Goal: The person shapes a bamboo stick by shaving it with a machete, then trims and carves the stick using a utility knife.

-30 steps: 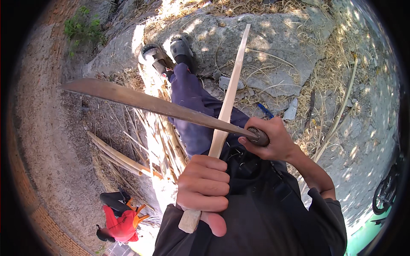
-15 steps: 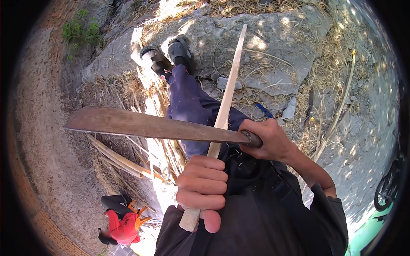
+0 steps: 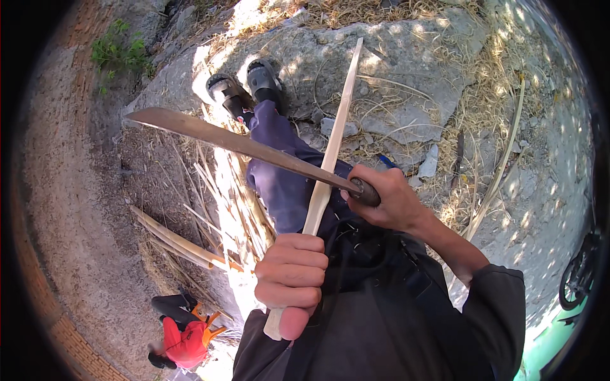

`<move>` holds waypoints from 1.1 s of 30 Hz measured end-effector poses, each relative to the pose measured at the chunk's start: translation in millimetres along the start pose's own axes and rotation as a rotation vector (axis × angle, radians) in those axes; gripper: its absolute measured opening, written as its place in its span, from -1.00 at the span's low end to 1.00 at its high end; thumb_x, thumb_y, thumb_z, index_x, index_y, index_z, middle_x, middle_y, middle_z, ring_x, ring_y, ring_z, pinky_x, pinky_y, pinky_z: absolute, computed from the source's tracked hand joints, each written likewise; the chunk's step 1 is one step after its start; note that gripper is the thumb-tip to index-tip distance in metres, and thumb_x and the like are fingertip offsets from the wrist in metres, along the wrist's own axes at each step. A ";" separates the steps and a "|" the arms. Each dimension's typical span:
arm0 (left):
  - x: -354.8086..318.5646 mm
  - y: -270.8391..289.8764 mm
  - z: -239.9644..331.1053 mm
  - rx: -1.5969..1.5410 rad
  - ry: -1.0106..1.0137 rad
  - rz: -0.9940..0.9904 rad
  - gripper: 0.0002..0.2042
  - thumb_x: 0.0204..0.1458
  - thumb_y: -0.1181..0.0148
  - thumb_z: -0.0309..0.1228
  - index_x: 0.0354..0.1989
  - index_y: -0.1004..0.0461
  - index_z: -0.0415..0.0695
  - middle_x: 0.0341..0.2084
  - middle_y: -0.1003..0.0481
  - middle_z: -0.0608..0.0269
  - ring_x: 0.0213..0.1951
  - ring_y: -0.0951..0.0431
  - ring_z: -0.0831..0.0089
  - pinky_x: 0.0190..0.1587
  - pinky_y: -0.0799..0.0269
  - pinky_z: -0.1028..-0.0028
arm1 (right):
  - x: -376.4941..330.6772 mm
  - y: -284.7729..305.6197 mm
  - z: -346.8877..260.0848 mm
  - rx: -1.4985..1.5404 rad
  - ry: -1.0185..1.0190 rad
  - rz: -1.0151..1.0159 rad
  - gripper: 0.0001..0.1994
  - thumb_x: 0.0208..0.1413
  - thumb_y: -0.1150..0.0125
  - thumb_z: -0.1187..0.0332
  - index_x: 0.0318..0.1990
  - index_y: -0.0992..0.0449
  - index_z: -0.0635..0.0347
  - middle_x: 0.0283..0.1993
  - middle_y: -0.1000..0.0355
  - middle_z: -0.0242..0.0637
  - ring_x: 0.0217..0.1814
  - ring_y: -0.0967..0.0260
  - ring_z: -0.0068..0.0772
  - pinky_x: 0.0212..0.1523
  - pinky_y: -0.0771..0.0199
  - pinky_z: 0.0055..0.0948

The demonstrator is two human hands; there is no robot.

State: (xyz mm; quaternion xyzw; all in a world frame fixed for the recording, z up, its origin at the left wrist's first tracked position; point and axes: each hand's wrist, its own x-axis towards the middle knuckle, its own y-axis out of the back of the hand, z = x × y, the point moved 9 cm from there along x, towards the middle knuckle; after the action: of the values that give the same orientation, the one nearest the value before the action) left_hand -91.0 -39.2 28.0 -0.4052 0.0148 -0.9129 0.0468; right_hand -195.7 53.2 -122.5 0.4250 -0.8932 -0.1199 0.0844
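Observation:
My left hand (image 3: 292, 279) is closed round the lower end of a long, pale strip of split wood (image 3: 337, 136), whose butt end sticks out below the fist. The strip points away from me and narrows to a thin tip. In my right hand (image 3: 389, 200) is the dark handle of a machete (image 3: 235, 141). Its broad, brownish blade reaches across to the left and crosses over the strip above my left hand. Whether the edge bites into the wood or only rests against it I cannot tell.
Long pale wooden strips (image 3: 244, 190) lie beside my legs, with thicker split poles (image 3: 181, 241) to the left. A person in a red top (image 3: 184, 343) sits at lower left on an orange chair (image 3: 213, 333). Ahead is a flat rock (image 3: 406, 70) with dry shavings; a bicycle wheel (image 3: 578, 273) shows far right.
The machete has moved along the strip, away from my left hand, and its blade now slants more, tip higher. Both hands have shifted slightly left.

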 end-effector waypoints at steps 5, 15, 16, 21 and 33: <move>-5.4 6.1 0.9 0.088 -0.003 0.243 -0.25 0.48 0.33 0.15 -0.82 -0.02 -0.02 -0.89 0.07 0.51 -0.86 0.09 0.62 -0.74 0.18 0.51 | -1.8 -7.3 -19.6 0.040 0.110 -0.026 -0.70 -0.03 -0.49 0.40 -0.18 -0.47 0.12 -0.55 -0.47 -0.13 -0.49 -0.53 0.05 -0.49 -0.43 -0.12; -19.9 22.2 3.3 0.146 -0.063 0.483 -0.28 0.47 0.58 0.18 -0.71 -0.07 -0.01 -0.88 0.04 0.48 -0.84 0.13 0.62 -0.71 0.17 0.52 | 10.4 -10.1 -9.6 0.132 -0.009 -0.034 -0.80 0.13 -0.45 0.37 -0.25 -0.50 0.19 -0.55 -0.43 -0.15 -0.59 -0.41 -0.09 -0.50 -0.32 -0.25; -19.2 21.0 2.8 0.142 -0.054 0.465 -0.28 0.47 0.58 0.18 -0.71 -0.08 -0.01 -0.88 0.04 0.48 -0.83 0.13 0.62 -0.71 0.17 0.52 | 11.7 -8.0 -3.5 0.103 -0.046 -0.010 -0.80 0.13 -0.45 0.37 -0.25 -0.50 0.19 -0.57 -0.42 -0.16 -0.59 -0.42 -0.10 -0.51 -0.31 -0.25; -23.3 19.6 2.3 0.152 -0.052 0.495 -0.28 0.47 0.60 0.18 -0.71 -0.07 -0.01 -0.88 0.04 0.47 -0.83 0.14 0.62 -0.70 0.16 0.52 | 7.2 -9.2 -17.4 0.158 -0.052 -0.055 -0.79 0.11 -0.45 0.37 -0.25 -0.49 0.20 -0.57 -0.42 -0.14 -0.59 -0.41 -0.12 -0.50 -0.33 -0.26; -32.8 25.3 2.5 0.155 0.039 0.631 -0.30 0.48 0.65 0.17 -0.71 -0.02 0.04 -0.84 0.10 0.47 -0.75 0.19 0.58 -0.58 0.10 0.50 | 14.8 -11.5 -8.2 -0.033 0.058 0.029 -0.69 -0.01 -0.45 0.41 -0.15 -0.45 0.14 -0.57 -0.42 -0.11 -0.48 -0.51 0.10 -0.46 -0.42 -0.08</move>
State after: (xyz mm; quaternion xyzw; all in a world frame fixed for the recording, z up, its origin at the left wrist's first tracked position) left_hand -65.4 -61.1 3.7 -0.3585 0.0708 -0.8593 0.3579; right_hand -194.5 33.4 -117.2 0.4140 -0.8943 -0.1210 0.1190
